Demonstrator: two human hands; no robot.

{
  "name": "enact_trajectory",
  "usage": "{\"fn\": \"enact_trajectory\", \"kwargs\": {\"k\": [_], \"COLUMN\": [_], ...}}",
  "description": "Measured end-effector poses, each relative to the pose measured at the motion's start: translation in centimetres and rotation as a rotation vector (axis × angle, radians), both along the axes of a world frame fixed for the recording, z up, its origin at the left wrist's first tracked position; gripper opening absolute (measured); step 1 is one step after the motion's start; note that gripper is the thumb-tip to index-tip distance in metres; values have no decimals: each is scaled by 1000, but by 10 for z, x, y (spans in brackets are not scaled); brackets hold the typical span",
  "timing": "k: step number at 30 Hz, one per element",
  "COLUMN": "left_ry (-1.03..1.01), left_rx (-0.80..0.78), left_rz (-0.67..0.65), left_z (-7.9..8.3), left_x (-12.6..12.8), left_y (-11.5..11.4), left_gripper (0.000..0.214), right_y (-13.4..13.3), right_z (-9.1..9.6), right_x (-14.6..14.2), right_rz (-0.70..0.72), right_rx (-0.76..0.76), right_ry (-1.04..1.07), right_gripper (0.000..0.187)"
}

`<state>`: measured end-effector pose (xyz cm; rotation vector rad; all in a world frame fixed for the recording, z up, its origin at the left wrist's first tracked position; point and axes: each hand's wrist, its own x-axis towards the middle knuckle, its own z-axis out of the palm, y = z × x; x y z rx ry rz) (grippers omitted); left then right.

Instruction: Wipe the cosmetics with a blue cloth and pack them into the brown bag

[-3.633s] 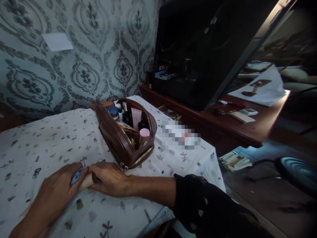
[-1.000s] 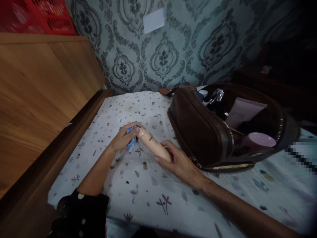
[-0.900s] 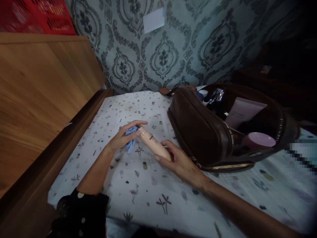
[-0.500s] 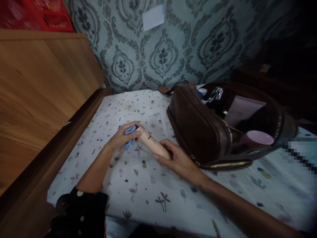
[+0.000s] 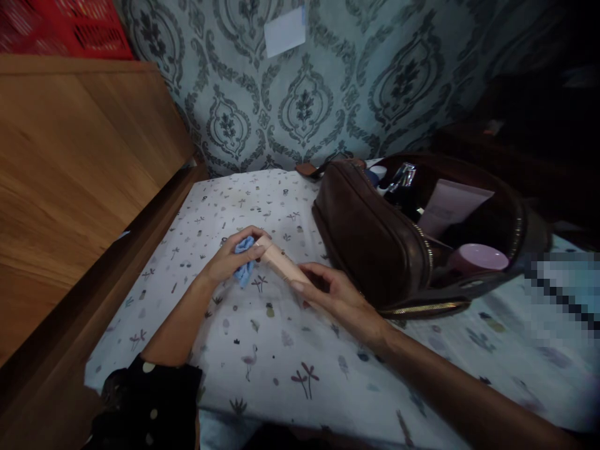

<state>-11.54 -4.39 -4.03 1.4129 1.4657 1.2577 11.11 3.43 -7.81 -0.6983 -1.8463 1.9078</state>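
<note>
Both my hands are on a slim beige cosmetic bottle, tilted above the patterned cloth. My left hand pinches its upper left end between thumb and fingers. A crumpled light blue cloth is bunched in that same hand, against the palm. At the lower right end, my right hand has its thumb and fingers closed round the bottle. Right of my hands stands an unzipped brown leather bag, with a pale pink tube and a round pink container inside.
A white sheet printed with palms and flamingos covers the surface below. Wooden furniture borders the left side, with a red plastic basket on top. Patterned wallpaper rises behind. A pixelated patch hides something at right.
The beige bottle has turned about its length, so its printed label no longer faces me. My right hand has shifted its hold slightly. The whole view has drifted a little.
</note>
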Motion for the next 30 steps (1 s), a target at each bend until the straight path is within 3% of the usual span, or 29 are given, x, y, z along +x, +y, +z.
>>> {"fn": "enact_trajectory", "kwargs": {"k": [5,8,10,15,17,22,24,27,30], "left_ry": [-63,-112,-122,-70,-89,-185,-223,-234,-209], "left_rx": [-7,-15,-11,-23,-44,-68,-78,-66,-42], "left_rz": [-13,-18,-13,-15,-26,-85,-100,-80,-34], "left_z": [0,-1,-2,-3,-5,-5,-4,-2,-2], "left_x": [-1,0,2,8,9,9,10,13,15], "left_y": [-1,0,1,1,1,-1,-2,-3,-3], "left_gripper": [39,39,38,36,36,44,45,45,44], "right_y": [-4,-6,-6,-6,-7,-12,-12,-10,-8], "right_z": [6,6,5,1,2,8,10,9,8], "right_x": [3,3,3,0,-1,3,5,6,5], "right_rz": [102,167,200,188,154,292,355,363,307], "right_rx": [-393,-512,-464,52,127,-303,-405,-432,-340], "right_ry": [75,73,64,-12,-61,34,81,117,80], "right_gripper": [54,55,59,70,65,62,56,49,49]}}
